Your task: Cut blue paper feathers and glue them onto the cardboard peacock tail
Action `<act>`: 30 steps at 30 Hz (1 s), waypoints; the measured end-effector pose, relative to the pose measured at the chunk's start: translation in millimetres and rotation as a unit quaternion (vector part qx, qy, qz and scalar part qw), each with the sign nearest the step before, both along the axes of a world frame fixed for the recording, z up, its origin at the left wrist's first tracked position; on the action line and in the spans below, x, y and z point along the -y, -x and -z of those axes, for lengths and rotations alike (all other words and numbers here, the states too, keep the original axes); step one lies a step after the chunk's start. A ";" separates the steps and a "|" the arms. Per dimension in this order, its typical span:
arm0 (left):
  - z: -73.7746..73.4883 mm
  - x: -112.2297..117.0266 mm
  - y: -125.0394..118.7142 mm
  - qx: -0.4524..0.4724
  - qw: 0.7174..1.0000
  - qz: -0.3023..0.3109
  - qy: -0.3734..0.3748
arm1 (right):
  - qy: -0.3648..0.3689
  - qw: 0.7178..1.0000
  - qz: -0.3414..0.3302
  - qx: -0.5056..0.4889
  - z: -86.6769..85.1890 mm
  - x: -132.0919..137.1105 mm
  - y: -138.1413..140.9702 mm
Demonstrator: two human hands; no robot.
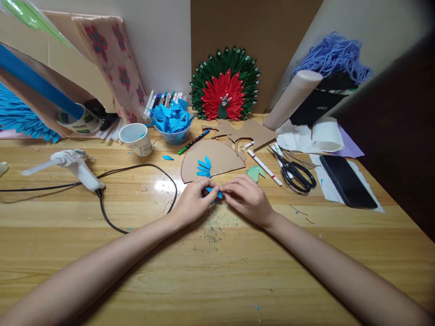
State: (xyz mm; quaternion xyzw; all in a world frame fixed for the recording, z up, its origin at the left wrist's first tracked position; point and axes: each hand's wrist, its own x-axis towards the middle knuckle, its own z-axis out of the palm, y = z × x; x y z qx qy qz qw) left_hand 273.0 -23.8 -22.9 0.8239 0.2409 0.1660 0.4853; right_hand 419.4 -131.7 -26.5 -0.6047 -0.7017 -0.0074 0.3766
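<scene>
Head view, please: what are the fingers [237,186] doing?

Both sets are closed on one thing. The left hand [195,198] pinches a blue piece [219,195] at the centre of the frame, and the right hand [250,197] pinches its right-hand tip.

And just beyond them?

A half-round cardboard [222,156] lies on the tabletop [190,276], slightly above the left hand, with blue petals [204,168] fanned at its straight edge. Just above the right hand is a green cutout [254,173] (its outline is notched).

Farther out?

Upper centre, a red-and-green fan [229,88] stands before a brown panel [272,31]; below and left, a bowl [175,138] holds blue scraps [172,115]. A white glue gun [80,170] sits at the left, black scissors [299,177] at the right, then a dark phone [347,181].
</scene>
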 end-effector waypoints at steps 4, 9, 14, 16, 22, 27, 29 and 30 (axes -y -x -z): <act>0.0 0.6 -0.1 0.010 0.999 -0.019 0.039 | -0.012 1.000 -0.009 -0.018 -0.3 1.3 1.2; 0.5 1.1 0.5 0.020 0.998 -0.029 0.044 | 0.017 0.994 0.026 -0.100 -4.2 1.2 5.0; -0.5 1.2 1.3 0.025 0.999 -0.018 0.020 | 0.049 0.985 0.054 -0.154 -4.0 -0.1 5.3; -1.9 1.5 1.9 0.027 0.999 -0.020 0.008 | 0.058 0.980 0.060 -0.182 -3.2 -0.6 4.7; -4.3 2.5 2.9 0.043 0.999 -0.024 -0.020 | 0.139 0.917 0.054 -0.369 -0.4 -3.6 2.3; -3.1 2.2 2.7 0.050 0.998 -0.027 -0.038 | 0.159 0.902 0.043 -0.399 -0.9 -5.1 1.5; -3.1 2.3 2.9 0.063 0.997 -0.026 -0.047 | 0.157 0.903 0.039 -0.398 -0.9 -5.2 1.6; -3.1 2.4 3.1 0.075 0.996 -0.024 -0.052 | 0.157 0.903 0.036 -0.398 -0.8 -5.2 1.5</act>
